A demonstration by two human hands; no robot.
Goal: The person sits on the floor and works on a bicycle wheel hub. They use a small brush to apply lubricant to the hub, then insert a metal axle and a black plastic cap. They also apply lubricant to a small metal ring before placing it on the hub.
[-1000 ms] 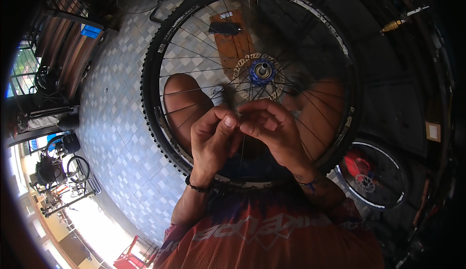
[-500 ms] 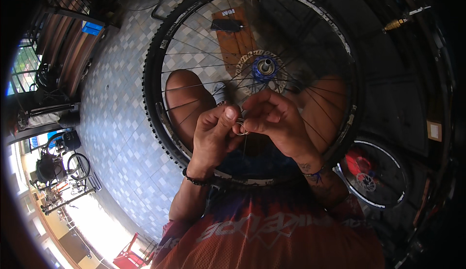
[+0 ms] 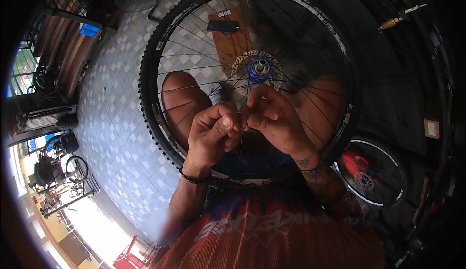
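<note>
Both my hands meet over the near part of a bicycle wheel (image 3: 149,77) lying across my legs. Between my fingertips is a small coil of thin metal wire (image 3: 238,116), perhaps a spring; my fingers cover part of it. My left hand (image 3: 210,132) pinches it with thumb and forefinger. From the other side, my right hand (image 3: 275,119) holds it between thumb and fingertips, its other fingers bent. Just beyond my hands stands the wheel's blue hub (image 3: 260,68), with a silver axle end pointing up and a toothed brake disc (image 3: 240,66) around it.
Under the far spokes lies a brown wooden board (image 3: 224,46) with a dark phone-like object (image 3: 223,26) on it. A second wheel (image 3: 400,172) rests at the right, beside something red (image 3: 355,160). Bikes and parts (image 3: 48,167) stand at the left, near a red frame (image 3: 127,258).
The coil has turned in my fingertips and shows less of its loops. My right hand has shifted slightly. The whole view has moved a little.
</note>
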